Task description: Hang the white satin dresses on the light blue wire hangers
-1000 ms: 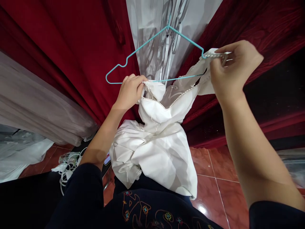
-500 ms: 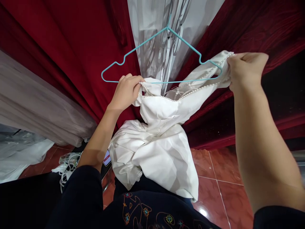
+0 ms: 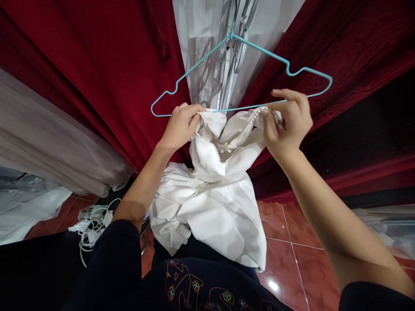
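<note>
A white dress (image 3: 223, 211) with pearl-beaded edging hangs in front of me, its lower part bunched near my lap. My left hand (image 3: 183, 125) pinches its left shoulder edge, close to the bottom bar of a light-blue hanger (image 3: 259, 49). With thumb and fingers, my right hand (image 3: 287, 121) grips the beaded right shoulder of the dress, the index finger raised by the hanger's bottom bar. The hanger is tilted, its right end higher than the left. Between my hands the neckline sags into a V.
Red curtains (image 3: 129, 77) hang on both sides of a white metal grille (image 3: 227, 77). White cables (image 3: 89, 235) lie on a black surface at the lower left. Red tiles (image 3: 282, 250) cover the floor, and pale fabric (image 3: 52, 125) hangs at the left.
My right hand has come inward with the dress shoulder, so the stretched neckline has slackened. The hanger has shifted right and its right end has risen. My left hand moved slightly right.
</note>
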Action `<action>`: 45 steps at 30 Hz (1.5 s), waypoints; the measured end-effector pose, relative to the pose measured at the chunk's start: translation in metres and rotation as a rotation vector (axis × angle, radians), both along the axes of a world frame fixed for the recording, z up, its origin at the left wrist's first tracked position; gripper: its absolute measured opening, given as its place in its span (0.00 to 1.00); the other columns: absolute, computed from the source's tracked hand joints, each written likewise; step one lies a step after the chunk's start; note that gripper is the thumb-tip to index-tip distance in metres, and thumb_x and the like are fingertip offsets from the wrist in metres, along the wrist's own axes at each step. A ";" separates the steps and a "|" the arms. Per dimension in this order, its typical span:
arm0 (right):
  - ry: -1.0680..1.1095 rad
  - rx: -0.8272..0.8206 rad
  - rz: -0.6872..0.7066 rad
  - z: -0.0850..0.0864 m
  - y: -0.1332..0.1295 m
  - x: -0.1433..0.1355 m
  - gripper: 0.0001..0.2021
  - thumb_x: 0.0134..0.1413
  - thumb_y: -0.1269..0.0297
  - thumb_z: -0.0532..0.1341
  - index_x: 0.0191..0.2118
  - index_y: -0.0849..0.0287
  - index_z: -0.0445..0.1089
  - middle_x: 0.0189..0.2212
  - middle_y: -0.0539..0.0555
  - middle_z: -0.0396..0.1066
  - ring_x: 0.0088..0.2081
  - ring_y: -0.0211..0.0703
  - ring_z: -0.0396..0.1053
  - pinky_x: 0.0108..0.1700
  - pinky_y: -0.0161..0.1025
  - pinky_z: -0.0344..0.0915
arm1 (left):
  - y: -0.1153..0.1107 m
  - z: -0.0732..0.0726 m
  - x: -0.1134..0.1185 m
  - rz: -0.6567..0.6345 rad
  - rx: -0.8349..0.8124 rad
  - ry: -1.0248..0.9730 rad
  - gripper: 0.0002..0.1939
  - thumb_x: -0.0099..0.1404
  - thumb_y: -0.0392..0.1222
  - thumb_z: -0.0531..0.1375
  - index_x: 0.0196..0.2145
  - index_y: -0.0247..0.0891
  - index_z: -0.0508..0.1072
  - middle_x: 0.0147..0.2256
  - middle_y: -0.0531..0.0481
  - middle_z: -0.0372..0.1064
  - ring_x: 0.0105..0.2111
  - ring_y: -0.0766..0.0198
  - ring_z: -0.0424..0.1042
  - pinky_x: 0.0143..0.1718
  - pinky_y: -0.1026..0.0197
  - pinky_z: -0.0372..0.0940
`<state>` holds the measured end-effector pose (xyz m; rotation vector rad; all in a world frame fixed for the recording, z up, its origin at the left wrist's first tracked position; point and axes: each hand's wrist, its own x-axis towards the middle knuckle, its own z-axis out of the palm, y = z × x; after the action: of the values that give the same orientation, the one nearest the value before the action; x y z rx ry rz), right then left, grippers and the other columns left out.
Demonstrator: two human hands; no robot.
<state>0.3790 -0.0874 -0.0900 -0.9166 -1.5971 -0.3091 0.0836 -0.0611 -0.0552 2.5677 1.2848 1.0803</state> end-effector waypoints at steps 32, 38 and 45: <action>-0.006 -0.350 0.133 0.021 -0.001 -0.015 0.21 0.69 0.39 0.61 0.37 0.51 0.76 0.34 0.56 0.82 0.33 0.47 0.75 0.39 0.47 0.69 | 0.084 0.058 -0.048 0.158 -0.201 -0.823 0.09 0.68 0.42 0.66 0.41 0.50 0.69 0.29 0.56 0.68 0.29 0.61 0.72 0.31 0.54 0.65; -0.007 -0.363 0.147 0.022 0.001 -0.015 0.19 0.69 0.41 0.61 0.37 0.51 0.76 0.35 0.55 0.82 0.34 0.47 0.76 0.38 0.47 0.69 | 0.064 0.039 -0.047 0.086 -0.048 -0.664 0.17 0.62 0.53 0.75 0.39 0.51 0.72 0.33 0.54 0.71 0.38 0.61 0.75 0.44 0.50 0.73; 0.003 -0.370 0.139 0.016 0.006 -0.018 0.16 0.70 0.44 0.62 0.37 0.50 0.76 0.36 0.56 0.82 0.36 0.51 0.78 0.41 0.49 0.72 | 0.048 0.030 -0.059 0.146 0.058 -0.378 0.11 0.68 0.48 0.70 0.42 0.46 0.72 0.40 0.48 0.74 0.46 0.54 0.76 0.47 0.53 0.72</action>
<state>0.3609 -0.0813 -0.0743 -1.0761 -1.7374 0.0896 0.0247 -0.0129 -0.0249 2.1832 1.3683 1.5580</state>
